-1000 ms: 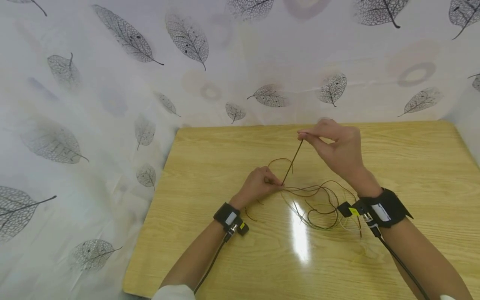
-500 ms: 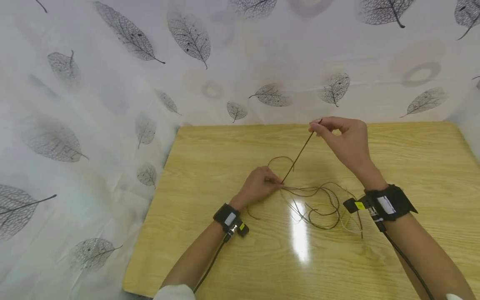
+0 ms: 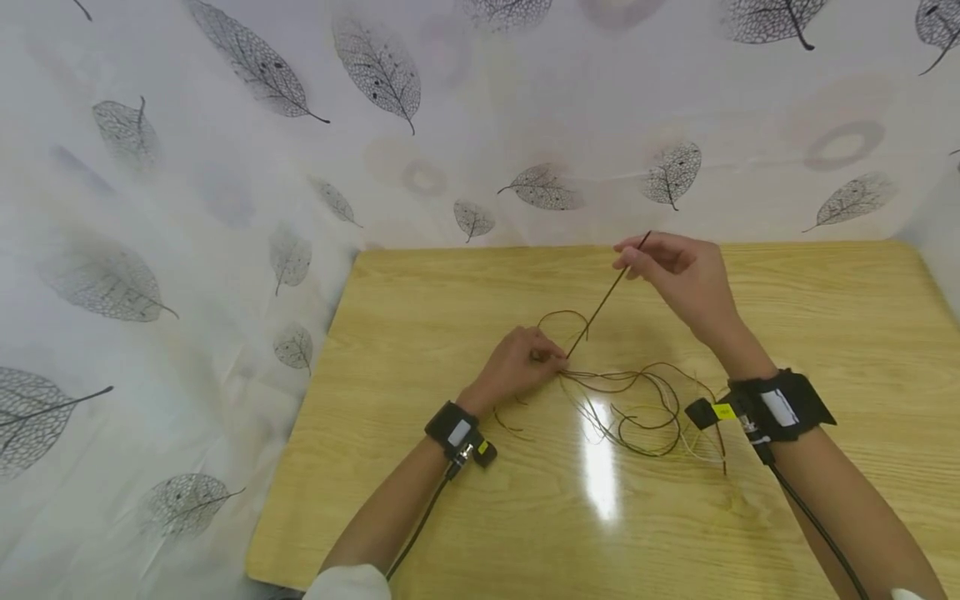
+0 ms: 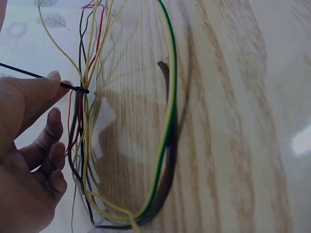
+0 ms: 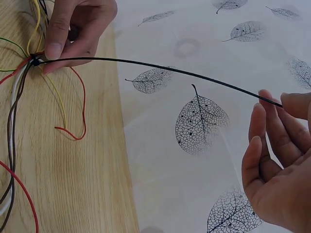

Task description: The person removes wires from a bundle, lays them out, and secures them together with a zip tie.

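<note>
A thin black cable tie (image 5: pixel 170 69) is looped round a bundle of coloured wires, its long tail stretched between the two hands. My left hand (image 3: pixel 520 367) pinches the tie between thumb and forefinger close to its head, just beside the bundle. Higher and to the right, my right hand (image 3: pixel 686 279) pinches the tail near its free end, with a short tip sticking out past the fingers. Below the tie, a green-yellow wire (image 4: pixel 172 97) and a dark wire curve in a loop. Red, yellow and white strands also run through the bundle.
The wires spread over the wooden table (image 3: pixel 450 517), mostly right of the left hand. A patterned leaf-print sheet (image 3: pixel 420 175) hangs behind and at the left. Each wrist wears a black strap with a camera and cable.
My right hand has moved right and slightly up along the tail, and the tie's tip now shows beyond its fingers. My left hand has stayed almost in place.
</note>
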`<action>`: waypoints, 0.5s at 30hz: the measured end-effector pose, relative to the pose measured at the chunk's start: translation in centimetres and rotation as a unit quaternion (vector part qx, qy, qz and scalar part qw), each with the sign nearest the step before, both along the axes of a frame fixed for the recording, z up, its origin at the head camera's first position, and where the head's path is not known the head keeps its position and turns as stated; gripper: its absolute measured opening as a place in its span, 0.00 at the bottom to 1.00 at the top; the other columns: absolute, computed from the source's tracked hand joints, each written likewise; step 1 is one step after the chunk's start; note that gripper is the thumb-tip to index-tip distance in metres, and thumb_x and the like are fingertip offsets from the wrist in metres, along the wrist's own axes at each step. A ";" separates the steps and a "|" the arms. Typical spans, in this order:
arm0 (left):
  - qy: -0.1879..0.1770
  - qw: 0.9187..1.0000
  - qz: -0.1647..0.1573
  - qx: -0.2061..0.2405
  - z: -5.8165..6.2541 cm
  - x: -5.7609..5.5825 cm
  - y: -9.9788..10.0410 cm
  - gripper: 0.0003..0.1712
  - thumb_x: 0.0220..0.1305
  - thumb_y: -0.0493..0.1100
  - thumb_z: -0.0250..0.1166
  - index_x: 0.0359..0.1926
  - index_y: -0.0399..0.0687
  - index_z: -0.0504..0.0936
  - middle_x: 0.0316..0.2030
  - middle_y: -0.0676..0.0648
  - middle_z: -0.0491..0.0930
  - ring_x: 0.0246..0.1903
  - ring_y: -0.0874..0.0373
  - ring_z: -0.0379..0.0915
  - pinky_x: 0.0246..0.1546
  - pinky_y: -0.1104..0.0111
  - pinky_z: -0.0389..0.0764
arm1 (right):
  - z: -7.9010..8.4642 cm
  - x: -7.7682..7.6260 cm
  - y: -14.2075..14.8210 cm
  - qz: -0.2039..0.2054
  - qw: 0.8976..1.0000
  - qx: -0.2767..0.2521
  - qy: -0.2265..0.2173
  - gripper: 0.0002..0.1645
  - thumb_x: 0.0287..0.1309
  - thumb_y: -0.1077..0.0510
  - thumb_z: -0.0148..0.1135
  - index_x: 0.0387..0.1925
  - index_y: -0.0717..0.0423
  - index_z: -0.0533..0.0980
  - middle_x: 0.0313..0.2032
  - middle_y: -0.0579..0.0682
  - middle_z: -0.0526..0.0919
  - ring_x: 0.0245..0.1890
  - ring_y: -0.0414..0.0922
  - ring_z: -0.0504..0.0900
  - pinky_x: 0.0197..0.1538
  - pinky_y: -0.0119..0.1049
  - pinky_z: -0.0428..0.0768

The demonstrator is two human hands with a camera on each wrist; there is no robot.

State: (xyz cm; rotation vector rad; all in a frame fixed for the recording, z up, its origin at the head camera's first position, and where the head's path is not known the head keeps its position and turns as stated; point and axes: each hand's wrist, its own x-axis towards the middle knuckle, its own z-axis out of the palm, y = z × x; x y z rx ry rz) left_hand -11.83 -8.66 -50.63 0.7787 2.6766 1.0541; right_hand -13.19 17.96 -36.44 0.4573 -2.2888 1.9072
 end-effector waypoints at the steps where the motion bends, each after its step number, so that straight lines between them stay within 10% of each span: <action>1: 0.001 1.000 -0.002 0.002 0.0 0.0 0.0 0.07 0.66 0.53 0.72 0.42 0.61 0.91 0.34 0.65 0.80 0.36 0.67 0.72 0.40 0.71 0.74 | 0.1 0.1 0.0 0.006 1.000 0.003 0.000 0.11 0.71 0.61 0.64 0.47 0.66 0.84 0.39 0.59 0.88 0.36 0.50 0.85 0.44 0.30 0.83; 15: -0.001 1.000 0.010 0.022 -0.3 -0.4 -0.7 0.10 0.73 0.53 0.65 0.48 0.58 0.88 0.39 0.63 0.82 0.39 0.67 0.74 0.43 0.71 0.76 | -3.7 -2.1 0.8 -0.004 0.995 0.095 -0.036 0.14 0.71 0.53 0.65 0.49 0.57 0.86 0.45 0.55 0.87 0.39 0.46 0.86 0.43 0.27 0.81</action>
